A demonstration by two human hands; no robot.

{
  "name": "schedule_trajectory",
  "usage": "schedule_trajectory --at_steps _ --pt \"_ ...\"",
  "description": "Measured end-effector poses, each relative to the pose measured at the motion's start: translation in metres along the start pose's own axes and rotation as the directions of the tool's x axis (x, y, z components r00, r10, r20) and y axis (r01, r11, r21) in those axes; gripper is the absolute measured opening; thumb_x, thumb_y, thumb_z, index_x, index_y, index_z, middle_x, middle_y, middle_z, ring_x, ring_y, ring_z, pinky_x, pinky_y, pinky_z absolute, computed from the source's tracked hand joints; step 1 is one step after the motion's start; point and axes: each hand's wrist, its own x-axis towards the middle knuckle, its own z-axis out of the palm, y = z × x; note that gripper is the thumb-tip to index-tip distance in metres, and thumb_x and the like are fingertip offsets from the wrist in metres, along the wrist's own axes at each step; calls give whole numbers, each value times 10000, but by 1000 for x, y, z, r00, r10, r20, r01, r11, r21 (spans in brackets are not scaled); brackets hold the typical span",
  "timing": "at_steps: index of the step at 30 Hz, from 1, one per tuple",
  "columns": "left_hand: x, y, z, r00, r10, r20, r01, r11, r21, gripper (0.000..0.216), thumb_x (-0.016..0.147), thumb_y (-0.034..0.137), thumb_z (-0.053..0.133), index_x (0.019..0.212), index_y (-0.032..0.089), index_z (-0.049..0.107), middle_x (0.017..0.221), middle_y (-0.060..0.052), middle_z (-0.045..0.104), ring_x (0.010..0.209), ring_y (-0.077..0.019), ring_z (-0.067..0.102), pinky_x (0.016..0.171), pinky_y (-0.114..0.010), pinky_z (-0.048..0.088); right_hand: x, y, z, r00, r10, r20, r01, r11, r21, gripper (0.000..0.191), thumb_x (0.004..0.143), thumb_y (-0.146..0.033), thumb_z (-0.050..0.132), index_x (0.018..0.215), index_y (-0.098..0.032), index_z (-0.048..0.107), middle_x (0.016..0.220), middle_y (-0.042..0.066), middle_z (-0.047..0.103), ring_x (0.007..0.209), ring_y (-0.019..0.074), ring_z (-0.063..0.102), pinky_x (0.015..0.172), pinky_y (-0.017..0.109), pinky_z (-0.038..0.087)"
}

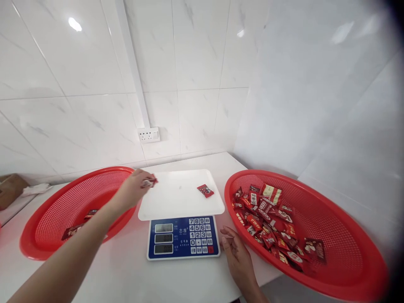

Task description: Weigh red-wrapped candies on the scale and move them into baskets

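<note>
My left hand (134,185) pinches a small red snack packet (149,181) over the left edge of the scale's white weighing tray (176,206). Another red snack packet (205,190) lies on the right part of that tray. Below the tray sits the scale's blue keypad panel (184,237) with its displays. Beside the panel's right edge, my right hand (236,252) rests near the table, fingers apart and holding nothing. Close to it stands a red mesh basket (341,235) with many red, brown and cream packets (268,210) inside.
A second red mesh basket (63,210) at the left holds a few packets (91,213), partly hidden by my left forearm. A wall socket (149,134) is behind the white table (126,277). At the far left are a brown cardboard box (12,189) and white tissue (36,189).
</note>
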Motion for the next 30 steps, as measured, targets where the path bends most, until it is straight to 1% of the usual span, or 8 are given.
schedule_trajectory --at_steps 3,6,10,14,18,21,25,30 --pt "-17 -36 -31 982 -181 -44 186 956 225 286 739 290 515 998 207 604 1154 -112 548 972 -299 574 753 -411 505 2 -5 0 1000 -2 5 2 1000 -23 375 800 -456 541 1052 -188 615 1061 123 669 872 223 651 748 340 554" --pt "-24 -46 -30 981 -195 -19 191 924 331 373 732 337 544 1064 174 596 1225 -151 530 1151 -387 462 880 -532 436 3 -9 0 1000 14 11 -14 1000 -21 388 796 -468 535 1050 -187 615 1046 118 672 854 219 652 741 337 553" --pt "-12 -2 16 992 22 120 -46 979 197 350 829 382 458 1113 216 576 1243 -69 554 1197 -270 449 992 -454 392 3 -6 0 1000 13 10 -13 1000 -14 401 798 -473 530 1067 -183 601 1093 126 654 846 213 647 744 340 549" --pt "15 64 77 900 341 273 -362 932 28 469 771 82 417 1210 207 526 1270 -54 550 1214 -205 436 1036 -391 361 0 -2 1 1000 7 1 -7 1000 -10 416 807 -478 520 1085 -176 588 1121 136 636 860 214 644 753 346 547" --pt "39 100 119 816 458 353 -477 878 -39 577 680 2 461 1222 194 520 1309 -52 528 1239 -197 420 1060 -351 328 -1 -1 1 1000 -2 -21 3 1000 9 412 813 -479 513 1082 -177 591 1084 132 652 835 208 652 746 343 550" --pt "46 102 131 810 455 370 -477 878 -35 420 735 40 447 1102 188 588 1156 -67 612 1126 -203 513 982 -341 399 -1 -1 2 999 -21 -39 21 1000 2 393 819 -465 517 1073 -176 600 1069 130 661 847 208 651 746 338 551" --pt "37 84 107 873 369 319 -398 917 28 278 824 146 401 1004 192 608 1042 -83 623 974 -212 572 856 -343 461 -2 0 1 1000 -27 -4 28 999 17 376 841 -445 506 1084 -171 591 1088 133 653 897 213 642 761 343 549" --pt "1 28 35 985 155 82 -167 970 174 299 852 265 374 1072 236 574 1120 -84 586 1037 -264 540 808 -393 474 -3 -4 0 999 -25 23 25 1000 1 375 847 -450 495 1078 -173 596 1078 126 656 903 212 641 771 332 544"
